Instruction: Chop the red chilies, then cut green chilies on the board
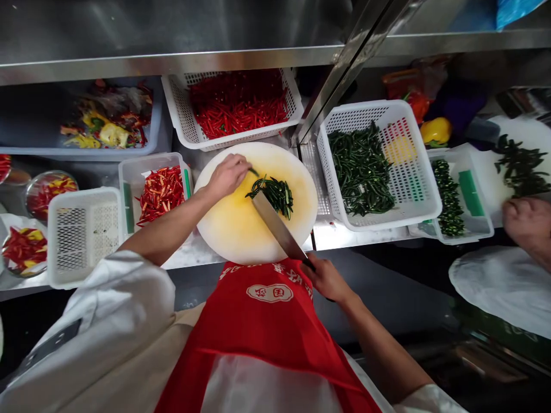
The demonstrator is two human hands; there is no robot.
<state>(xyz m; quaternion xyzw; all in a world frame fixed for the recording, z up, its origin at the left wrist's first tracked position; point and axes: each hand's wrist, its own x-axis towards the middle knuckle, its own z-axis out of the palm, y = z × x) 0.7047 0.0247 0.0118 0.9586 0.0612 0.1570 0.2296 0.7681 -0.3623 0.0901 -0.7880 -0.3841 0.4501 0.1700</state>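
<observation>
A round white cutting board (228, 241), stained yellow in the middle, lies on the counter before me. On it sits a small heap of dark green chili peppers (279, 198). My left hand (228, 174) is over the board's left part, its fingers pinched on a single green chili (253, 171). My right hand (326, 278), at the board's near edge, is wrapped round the dark handle of a kitchen knife (278, 225). The wide blade slants over the board, its tip touching or just above the heap's near left side.
A white basket of red chilies (239, 109) stands behind the board, a basket of green chilies (359, 166) to its right. Cut red chilies (161, 192) fill a tub at left, beside a white basket (86, 235). A co-worker's hand (527, 223) is far right. A steel shelf (172, 60) overhangs.
</observation>
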